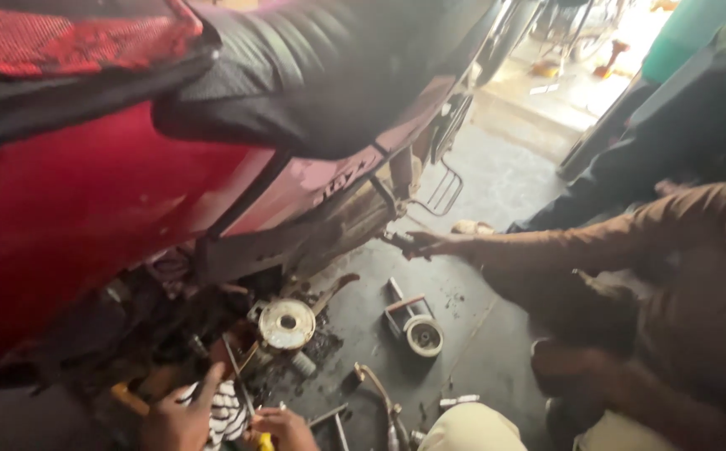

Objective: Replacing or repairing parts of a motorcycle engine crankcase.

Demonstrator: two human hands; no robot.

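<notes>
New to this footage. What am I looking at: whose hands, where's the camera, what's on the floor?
One view, from a camera on the person's head, looking down. Their left hand rests on a striped rag at the bottom edge; their right hand grips a thin metal tool with a yellow handle. Both work at the underside of a red scooter, near a round metal disc on its engine. On the dark concrete floor lie a pulley-like part and a curved bar. The brown-sleeved arm from the right is another person's; that hand reaches to the scooter's frame.
</notes>
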